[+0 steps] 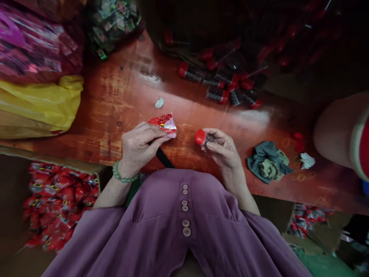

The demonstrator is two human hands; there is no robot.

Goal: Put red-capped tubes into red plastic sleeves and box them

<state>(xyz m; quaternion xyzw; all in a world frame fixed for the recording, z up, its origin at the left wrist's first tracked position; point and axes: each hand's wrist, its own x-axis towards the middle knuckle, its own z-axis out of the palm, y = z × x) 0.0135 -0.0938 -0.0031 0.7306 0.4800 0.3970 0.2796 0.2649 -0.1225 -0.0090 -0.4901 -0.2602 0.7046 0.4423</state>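
Note:
My left hand (144, 142) pinches a small red printed packet (164, 124) with a pale lilac patch, just above the wooden table. Across from it, my right hand (223, 148) grips a small clear bottle (210, 141) with dark contents, its round red cap (200, 137) pointing left toward the packet. A gap separates packet and bottle. Farther back on the table lie several similar red-capped bottles (217, 94) in a loose heap. A green bead bracelet circles my left wrist.
A pink bag (40, 46) and yellow bag (40, 107) stand at left, a bag of green packets (115, 19) behind. Below left is a box of red packets (57, 204). At right are a crumpled cloth (268, 161), rubber bands and a pale bucket (337, 130).

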